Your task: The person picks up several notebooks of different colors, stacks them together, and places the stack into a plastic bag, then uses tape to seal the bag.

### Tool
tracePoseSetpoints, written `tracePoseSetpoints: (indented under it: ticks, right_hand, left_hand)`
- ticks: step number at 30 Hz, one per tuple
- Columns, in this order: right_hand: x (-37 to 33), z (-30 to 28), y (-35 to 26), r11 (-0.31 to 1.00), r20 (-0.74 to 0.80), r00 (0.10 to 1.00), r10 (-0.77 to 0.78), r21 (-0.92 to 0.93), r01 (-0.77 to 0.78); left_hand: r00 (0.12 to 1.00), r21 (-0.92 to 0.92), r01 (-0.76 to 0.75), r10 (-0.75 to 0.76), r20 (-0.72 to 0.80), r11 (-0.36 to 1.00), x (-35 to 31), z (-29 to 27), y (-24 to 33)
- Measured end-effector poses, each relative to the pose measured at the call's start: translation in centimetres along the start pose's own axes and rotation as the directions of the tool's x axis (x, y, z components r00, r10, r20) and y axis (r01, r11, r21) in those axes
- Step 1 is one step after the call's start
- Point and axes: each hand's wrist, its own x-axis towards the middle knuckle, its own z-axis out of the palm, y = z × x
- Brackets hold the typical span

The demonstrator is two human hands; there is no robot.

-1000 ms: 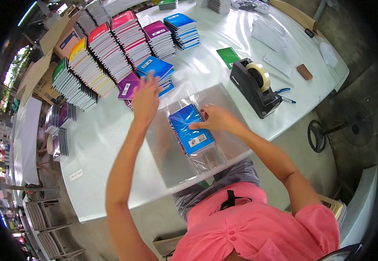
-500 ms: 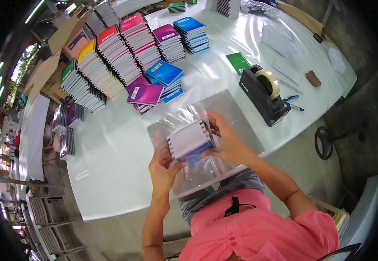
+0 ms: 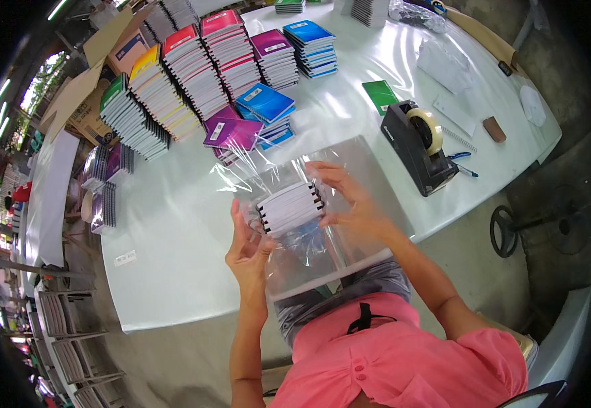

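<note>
A small stack of spiral notebooks [image 3: 290,209], with white page edges up and black coils at both ends, sits in clear plastic wrapping [image 3: 309,249] in front of me. My left hand [image 3: 246,238] grips its left end, thumb on the near side. At the right end, my right hand [image 3: 350,202] holds the stack between thumb and curved fingers, through or against the film. Beneath lies a pile of flat clear plastic sheets [image 3: 370,173] at the table's near edge. Some fingertips are hard to make out through the shine.
Tall stacks of coloured notebooks [image 3: 186,75] stand at the far left, with loose purple [image 3: 231,132] and blue ones [image 3: 265,102] nearer. To the right are a black tape dispenser [image 3: 414,149], a green notebook [image 3: 380,96], blue pens [image 3: 462,163] and a brown block [image 3: 493,129].
The stack has tipped so its page edges face up and the blue cover no longer shows. My right hand's fingers have spread wider, and the view has shifted slightly.
</note>
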Motion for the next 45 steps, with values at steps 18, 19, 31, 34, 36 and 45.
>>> tracePoseSetpoints:
  ticks: [18,19,31,34,36,45]
  right_hand:
    - [-0.4,0.0,-0.1,0.993,0.080,0.990,-0.119,-0.005,0.120]
    - [-0.4,-0.2,-0.1,0.989,0.098,0.986,-0.138,-0.043,0.143]
    - [0.0,-0.1,-1.4,0.947,0.140,0.978,-0.154,-0.263,0.187]
    - [0.2,-1.2,-1.9,0.994,0.016,0.997,-0.070,-0.081,0.071]
    - [-0.1,-0.9,-1.7,0.987,0.096,0.991,-0.090,-0.122,0.102]
    - [-0.6,2.1,-2.3,0.976,0.041,0.992,-0.118,-0.181,0.123]
  left_hand:
    - [0.946,0.670,-0.316,0.169,0.277,0.671,1.7,-0.3,3.5]
    - [0.934,0.717,-0.345,0.146,0.326,0.606,1.9,0.1,4.2]
    - [0.952,0.500,-0.304,0.272,0.138,0.811,0.2,-0.3,1.8]
    - [0.954,0.485,-0.297,0.270,0.127,0.822,-0.1,-0.7,1.1]
    - [0.951,0.520,-0.310,0.271,0.153,0.796,0.1,-0.9,1.5]
    - [0.893,0.790,-0.440,0.116,0.435,0.427,2.7,0.2,5.4]
